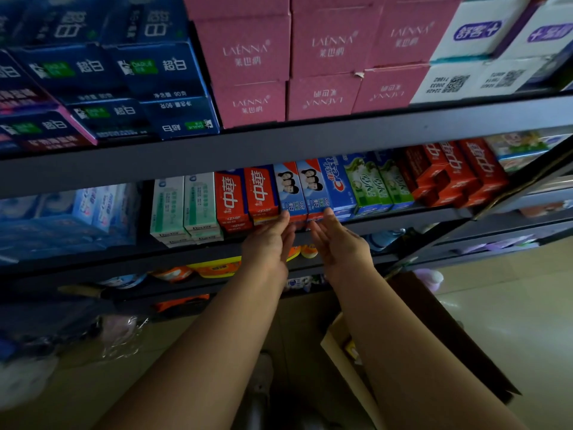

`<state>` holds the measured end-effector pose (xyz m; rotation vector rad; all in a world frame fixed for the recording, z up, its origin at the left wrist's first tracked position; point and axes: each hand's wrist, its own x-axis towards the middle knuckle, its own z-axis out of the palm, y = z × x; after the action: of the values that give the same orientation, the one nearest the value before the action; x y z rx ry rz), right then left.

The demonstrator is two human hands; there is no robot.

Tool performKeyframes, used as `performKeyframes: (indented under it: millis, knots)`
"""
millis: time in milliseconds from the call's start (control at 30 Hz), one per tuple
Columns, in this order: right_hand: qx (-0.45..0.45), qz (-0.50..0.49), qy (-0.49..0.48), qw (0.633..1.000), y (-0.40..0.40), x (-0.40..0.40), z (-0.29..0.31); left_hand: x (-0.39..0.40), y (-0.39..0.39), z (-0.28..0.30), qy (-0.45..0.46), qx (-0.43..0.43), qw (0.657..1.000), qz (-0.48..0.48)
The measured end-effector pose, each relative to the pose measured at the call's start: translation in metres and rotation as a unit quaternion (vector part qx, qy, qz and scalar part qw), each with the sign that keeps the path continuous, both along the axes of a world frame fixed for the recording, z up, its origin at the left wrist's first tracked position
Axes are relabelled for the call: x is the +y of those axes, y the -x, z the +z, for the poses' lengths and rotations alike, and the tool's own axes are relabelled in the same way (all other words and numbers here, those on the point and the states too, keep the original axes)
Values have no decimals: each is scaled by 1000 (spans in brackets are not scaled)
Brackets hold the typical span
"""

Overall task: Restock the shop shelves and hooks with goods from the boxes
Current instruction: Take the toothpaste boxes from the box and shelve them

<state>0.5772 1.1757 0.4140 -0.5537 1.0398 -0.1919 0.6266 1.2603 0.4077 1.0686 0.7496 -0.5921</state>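
While both hands' fingers [283,219] touch them, 2 toothpaste boxes [302,189] stand shelved.

Dim light. Dark metal shelving unit [279,144] spans far side; pale glossy tiled floor [511,321] near right, reflecting light.

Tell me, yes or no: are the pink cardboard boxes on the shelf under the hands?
No, the pink cardboard boxes sit on the shelf above.

Pink cartons [248,54] on top shelf read "LAÉNNA" (some upside down). Dark blue boxes [155,69] read "超白", "DARLIE", "90克". White boxes [479,29] read "舒客+". Lower shelf: red toothpaste boxes [246,197] read "中华", white-green ones [183,209] "Doctor".
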Motion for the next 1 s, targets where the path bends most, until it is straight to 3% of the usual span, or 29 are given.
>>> performKeyframes:
  millis: [200, 300, 467, 600, 767, 1000]
  knots:
    - [23, 34, 70, 997, 30, -2, -7, 6, 19, 2, -51, -38, 997, -47]
    - [44, 61, 131, 988, 69, -5, -12, 8, 45, -7, -103, -85, 982, -136]
    - [135, 44, 194, 971, 170, -28, -31, 3, 94, -40, -171, -164, 900, -367]
    - [222, 14, 182, 958, 267, -47, -69, -26, 146, -64, -175, -169, 833, -497]
    - [272, -64, 123, 952, 360, -64, -122, -71, 216, -115, -194, -125, 770, -594]
    - [310, -60, 94, 944, 409, -85, -236, -132, 271, -225, -232, -98, 683, -686]
